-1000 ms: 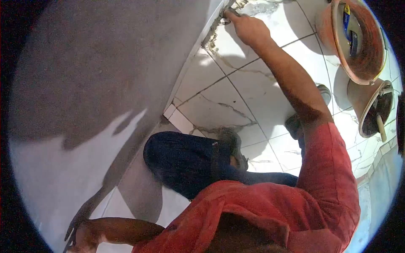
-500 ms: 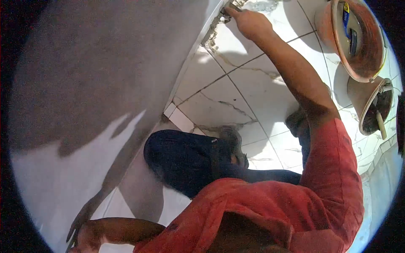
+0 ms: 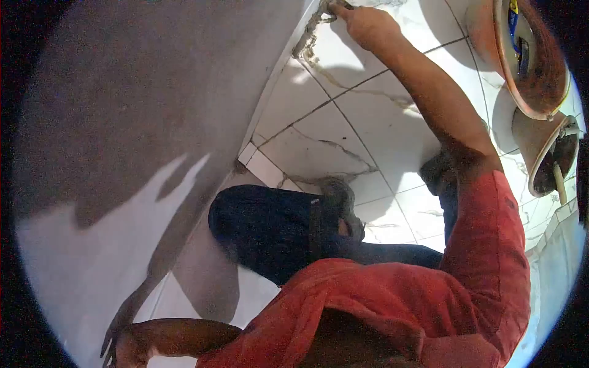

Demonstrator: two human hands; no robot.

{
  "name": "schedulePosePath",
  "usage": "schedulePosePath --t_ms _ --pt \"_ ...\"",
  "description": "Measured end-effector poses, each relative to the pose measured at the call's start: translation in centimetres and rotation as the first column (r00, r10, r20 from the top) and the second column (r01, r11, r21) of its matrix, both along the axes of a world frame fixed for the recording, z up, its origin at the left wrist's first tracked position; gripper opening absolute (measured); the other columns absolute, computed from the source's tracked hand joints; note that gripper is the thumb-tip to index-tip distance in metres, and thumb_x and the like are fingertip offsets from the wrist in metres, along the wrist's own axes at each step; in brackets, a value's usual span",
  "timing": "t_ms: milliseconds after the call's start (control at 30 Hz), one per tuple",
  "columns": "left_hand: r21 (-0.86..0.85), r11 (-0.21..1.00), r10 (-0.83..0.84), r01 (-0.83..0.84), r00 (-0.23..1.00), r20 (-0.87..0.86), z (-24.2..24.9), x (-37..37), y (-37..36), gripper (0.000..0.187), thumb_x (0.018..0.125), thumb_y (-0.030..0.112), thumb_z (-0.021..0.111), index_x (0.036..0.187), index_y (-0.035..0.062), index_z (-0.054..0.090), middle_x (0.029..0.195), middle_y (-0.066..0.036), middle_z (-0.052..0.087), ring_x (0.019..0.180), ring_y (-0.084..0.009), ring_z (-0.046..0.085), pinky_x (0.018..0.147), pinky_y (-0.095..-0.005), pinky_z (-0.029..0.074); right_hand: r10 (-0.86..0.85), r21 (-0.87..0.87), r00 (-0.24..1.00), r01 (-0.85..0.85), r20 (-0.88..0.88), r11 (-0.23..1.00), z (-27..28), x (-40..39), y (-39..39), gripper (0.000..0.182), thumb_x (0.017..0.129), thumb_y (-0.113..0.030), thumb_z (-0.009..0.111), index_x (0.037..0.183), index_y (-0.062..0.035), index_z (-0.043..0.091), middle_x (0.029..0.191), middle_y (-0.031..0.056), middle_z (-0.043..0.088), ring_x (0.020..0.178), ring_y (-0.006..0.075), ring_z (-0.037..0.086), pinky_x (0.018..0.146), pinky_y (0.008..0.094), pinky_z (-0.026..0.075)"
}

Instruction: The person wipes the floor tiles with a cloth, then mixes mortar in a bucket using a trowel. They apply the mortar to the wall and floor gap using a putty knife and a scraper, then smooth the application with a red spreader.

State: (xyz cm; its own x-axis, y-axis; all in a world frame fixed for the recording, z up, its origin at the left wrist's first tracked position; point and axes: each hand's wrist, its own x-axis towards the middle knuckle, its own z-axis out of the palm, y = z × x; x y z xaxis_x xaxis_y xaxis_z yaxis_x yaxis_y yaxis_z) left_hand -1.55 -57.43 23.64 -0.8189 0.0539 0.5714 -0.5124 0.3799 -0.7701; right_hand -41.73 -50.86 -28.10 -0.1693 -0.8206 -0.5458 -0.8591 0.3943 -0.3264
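My right hand (image 3: 371, 27) is at the top, by the foot of the wall. Its fingers are closed on a small dark tool (image 3: 340, 6), whose shape is mostly hidden. Rough grey mortar (image 3: 308, 43) lies beside it along the edge of the marbled floor tiles (image 3: 368, 122). At the lower left, my left hand (image 3: 129, 348) is against or close to the pale wall surface; its fingers are dark and cut off by the view's edge.
An orange-brown bucket (image 3: 534, 67) at the upper right holds blue-and-yellow and dark items. Below it, a smaller tilted container (image 3: 546, 150) has a light-handled tool (image 3: 559, 184) in it. The grey wall (image 3: 141, 110) fills the left. My dark-trousered leg (image 3: 276, 227) is bent over the floor.
My right hand and its tool have shifted slightly along the mortared edge. The bucket and smaller container appear a little further right in the view. The left hand has barely moved.
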Motion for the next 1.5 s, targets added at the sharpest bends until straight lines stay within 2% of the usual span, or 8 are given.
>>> schedulePosePath --t_ms 133,233,267,633,700,1000,1200,1500 --pt "0.29 0.952 -0.156 0.095 0.969 0.194 -1.7 -2.0 1.0 0.061 0.098 0.039 0.055 0.144 0.0049 0.035 0.147 -0.012 0.037 0.134 -0.0252 0.036 0.112 -0.0421 0.027 0.247 0.05 0.959 -0.242 -0.14 0.969 -3.4 -0.6 -0.1 0.036 0.093 -0.009 0.044 0.126 -0.0142 0.056 0.097 0.0174 0.07 0.09 0.0311 0.069 0.073 0.0417 0.057" --pt "0.274 0.955 0.048 0.117 0.847 -0.53 -3.3 -3.6 1.9 0.059 0.098 0.04 0.055 0.142 0.0047 0.036 0.146 -0.016 0.036 0.135 -0.028 0.034 0.112 -0.0438 0.027 -0.02 -0.08 1.0 0.02 -0.007 0.997 -0.9 -0.4 -0.1 0.033 0.093 -0.01 0.044 0.122 -0.0117 0.059 0.098 0.0177 0.07 0.093 0.0301 0.069 0.077 0.0418 0.056" --pt "0.218 0.973 0.053 0.077 0.842 -0.537 -3.0 -3.2 1.5 0.059 0.098 0.04 0.054 0.142 0.0047 0.036 0.146 -0.016 0.036 0.135 -0.0282 0.034 0.112 -0.044 0.027 -0.059 -0.106 0.998 0.061 0.019 0.992 -1.3 -0.2 0.2 0.031 0.093 -0.011 0.044 0.119 -0.0105 0.061 0.099 0.0179 0.07 0.092 0.0304 0.069 0.076 0.042 0.056" --pt "0.201 0.977 0.027 0.065 0.905 -0.424 -3.0 -2.7 1.4 0.058 0.099 0.041 0.053 0.141 0.0045 0.037 0.145 -0.018 0.036 0.135 -0.0307 0.033 0.111 -0.0455 0.026 -0.046 -0.06 0.981 0.058 0.187 0.996 -0.8 2.0 0.9 0.043 0.097 -0.029 0.045 0.138 -0.0173 0.049 0.103 0.0207 0.069 0.094 0.0322 0.069 0.083 0.0459 0.055" --pt "0.202 0.977 0.018 0.071 0.912 -0.41 -3.1 -2.6 1.5 0.058 0.099 0.041 0.052 0.141 0.0045 0.037 0.145 -0.019 0.036 0.135 -0.0312 0.033 0.111 -0.0458 0.026 0.01 -0.174 1.0 -0.008 0.01 0.985 -2.6 2.3 1.2 0.041 0.092 -0.011 0.043 0.13 -0.0211 0.053 0.088 0.0138 0.07 0.083 0.0319 0.07 0.069 0.0455 0.056" --pt "0.214 0.974 0.019 0.072 0.918 -0.395 -3.1 -2.6 1.5 0.057 0.1 0.042 0.051 0.14 0.0043 0.038 0.144 -0.021 0.036 0.135 -0.0333 0.032 0.111 -0.0471 0.026 -0.074 -0.273 0.996 0.082 0.039 0.959 -2.7 3.2 1.7 0.037 0.091 -0.012 0.047 0.127 -0.0174 0.053 0.083 0.0133 0.069 0.079 0.0319 0.07 0.065 0.0452 0.056" --pt "0.218 0.971 -0.014 0.094 0.939 -0.343 -2.8 -2.5 1.7 0.057 0.1 0.043 0.05 0.14 0.0042 0.038 0.143 -0.021 0.036 0.135 -0.034 0.032 0.111 -0.0475 0.026 0.009 -0.085 0.999 -0.011 -0.031 0.996 -2.6 2.7 3.2 0.06 0.091 -0.005 0.041 0.145 -0.0298 0.04 0.097 0.0163 0.07 0.085 0.032 0.07 0.071 0.0442 0.057" --pt "0.227 0.971 -0.004 0.07 0.96 -0.28 -2.8 -2.4 1.5 0.058 0.099 0.043 0.051 0.139 0.0039 0.039 0.143 -0.02 0.036 0.135 -0.033 0.032 0.111 -0.0468 0.026 -0.017 -0.189 1.0 0.014 -0.012 0.982 -3.3 3.9 2.9 0.038 0.094 -0.019 0.044 0.13 -0.0247 0.055 0.084 0.0129 0.07 0.08 0.0308 0.07 0.065 0.0449 0.056"
